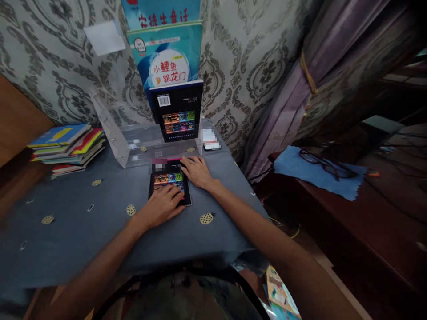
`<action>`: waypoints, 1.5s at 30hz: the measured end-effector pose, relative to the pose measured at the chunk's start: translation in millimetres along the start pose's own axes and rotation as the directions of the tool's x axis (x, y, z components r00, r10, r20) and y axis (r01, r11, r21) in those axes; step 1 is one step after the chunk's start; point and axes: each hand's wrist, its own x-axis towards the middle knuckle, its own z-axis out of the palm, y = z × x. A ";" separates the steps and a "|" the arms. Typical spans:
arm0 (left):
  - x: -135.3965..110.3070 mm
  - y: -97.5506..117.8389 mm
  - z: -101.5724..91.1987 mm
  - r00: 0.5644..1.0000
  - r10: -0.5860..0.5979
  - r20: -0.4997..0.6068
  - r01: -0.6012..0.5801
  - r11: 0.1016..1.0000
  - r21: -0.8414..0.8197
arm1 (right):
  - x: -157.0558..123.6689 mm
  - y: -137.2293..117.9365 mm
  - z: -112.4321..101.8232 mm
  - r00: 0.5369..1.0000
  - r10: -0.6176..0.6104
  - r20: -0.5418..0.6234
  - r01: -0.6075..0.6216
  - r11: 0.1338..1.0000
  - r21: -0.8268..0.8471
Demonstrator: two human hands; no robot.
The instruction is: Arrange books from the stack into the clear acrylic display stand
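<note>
A black book (168, 166) with small coloured pictures lies flat on the table in front of me. My left hand (166, 202) rests on its lower part, palm down with the fingers stretched out. At its upper right edge lies my right hand (197, 171), fingers extended and touching the cover. Just behind stands a clear acrylic book rack (116, 149). A similar black book (176, 100) with a barcode leans upright in it, in front of a teal picture book (170, 49) and a blue book (160, 11).
A stack of books (70, 146) sits at the table's left. Right of the rack lies a partly blurred white item (211, 139). A dark red cabinet (327, 222) at the right holds glasses (327, 164) on a blue cloth (290, 166). A purple curtain (283, 120) hangs between.
</note>
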 end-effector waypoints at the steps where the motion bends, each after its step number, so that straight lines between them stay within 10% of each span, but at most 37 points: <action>1: -0.6 1.0 0.6 1.000 0.001 -0.015 -0.001 1.000 0.002 | -1.3 -0.2 -0.5 1.000 0.000 0.007 0.000 1.000 0.009; 23: -2.6 1.0 -0.2 0.998 -0.057 -0.026 0.055 0.995 -0.079 | -106.0 -20.0 -28.2 0.994 -0.049 -0.096 0.096 0.804 0.587; 38: -6.5 4.0 -0.7 0.998 -0.053 0.020 0.055 0.995 -0.086 | -127.0 -31.5 -30.6 0.947 -0.297 -0.126 0.321 0.910 0.264; 45: -61.7 -0.3 -8.7 0.994 -0.105 0.004 0.105 0.988 -0.117 | -130.1 -31.9 -30.5 0.955 -0.279 -0.103 0.296 0.931 0.215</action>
